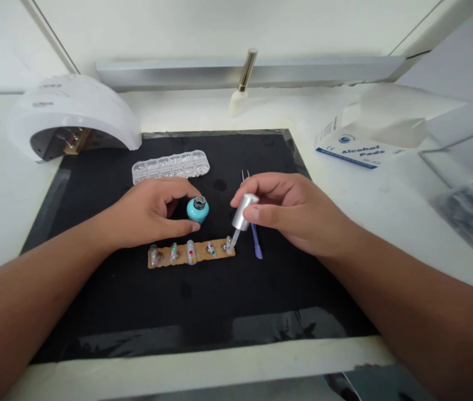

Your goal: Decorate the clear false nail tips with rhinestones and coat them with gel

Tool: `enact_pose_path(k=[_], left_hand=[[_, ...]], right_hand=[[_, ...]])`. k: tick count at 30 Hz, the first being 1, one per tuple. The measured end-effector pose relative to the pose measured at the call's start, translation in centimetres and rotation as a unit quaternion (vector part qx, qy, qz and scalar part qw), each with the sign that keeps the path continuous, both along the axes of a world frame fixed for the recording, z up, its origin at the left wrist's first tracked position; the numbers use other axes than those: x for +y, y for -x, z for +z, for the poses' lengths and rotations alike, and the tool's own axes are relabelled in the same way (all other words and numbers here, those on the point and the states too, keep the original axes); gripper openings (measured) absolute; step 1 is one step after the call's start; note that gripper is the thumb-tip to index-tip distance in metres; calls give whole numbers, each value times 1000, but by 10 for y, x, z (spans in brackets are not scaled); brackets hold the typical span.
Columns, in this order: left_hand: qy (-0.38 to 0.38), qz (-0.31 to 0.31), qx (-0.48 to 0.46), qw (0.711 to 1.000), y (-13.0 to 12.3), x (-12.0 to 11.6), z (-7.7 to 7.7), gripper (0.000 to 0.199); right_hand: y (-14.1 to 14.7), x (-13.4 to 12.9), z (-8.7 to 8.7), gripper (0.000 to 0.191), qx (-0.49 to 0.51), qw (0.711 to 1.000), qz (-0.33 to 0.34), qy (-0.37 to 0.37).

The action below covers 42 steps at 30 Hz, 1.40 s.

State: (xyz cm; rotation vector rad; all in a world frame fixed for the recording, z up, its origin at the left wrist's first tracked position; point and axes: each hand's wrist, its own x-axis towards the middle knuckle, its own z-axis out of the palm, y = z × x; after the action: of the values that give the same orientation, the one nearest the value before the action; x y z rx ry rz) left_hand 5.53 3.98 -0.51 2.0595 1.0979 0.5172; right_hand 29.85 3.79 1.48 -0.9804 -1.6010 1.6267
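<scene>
In my left hand is a small turquoise nail polish bottle, uncapped, held between thumb and fingers with its black neck facing up. My right hand grips the silver cap of a nail polish brush. The brush tip points down and left, at the rightmost press-on nail; it appears to touch that nail's edge. Several clear nails with coloured gems are mounted along a tan strip on the black mat. Purple tweezers lie partly hidden under my right hand.
Behind my left hand sits a clear compartment case of tiny gems. A white nail lamp stands at the back left. A pale bottle with a gold cap is at the back, and an alcohol pads box at the right.
</scene>
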Motion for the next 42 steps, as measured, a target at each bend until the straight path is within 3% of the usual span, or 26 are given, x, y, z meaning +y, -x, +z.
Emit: enact_pose_path(k=[13, 20, 27, 36, 42], left_hand=[[-2, 1, -3, 1000, -2, 0, 0, 18], [-7, 0, 0, 1000, 0, 0, 0, 21], [-16, -9, -5, 1000, -1, 1, 1, 19], [-14, -15, -9, 1000, -1, 1, 2, 20], [-17, -14, -19, 1000, -1, 1, 4, 20]], right_hand=[[-1, 3, 0, 7, -41, 998, -25, -33], [-1, 4, 3, 16, -25, 998, -43, -23], [2, -5, 3, 11, 15, 999, -42, -9], [8, -16, 3, 10, -62, 995, -44, -63], [11, -14, 2, 9, 12, 990, -95, -101]])
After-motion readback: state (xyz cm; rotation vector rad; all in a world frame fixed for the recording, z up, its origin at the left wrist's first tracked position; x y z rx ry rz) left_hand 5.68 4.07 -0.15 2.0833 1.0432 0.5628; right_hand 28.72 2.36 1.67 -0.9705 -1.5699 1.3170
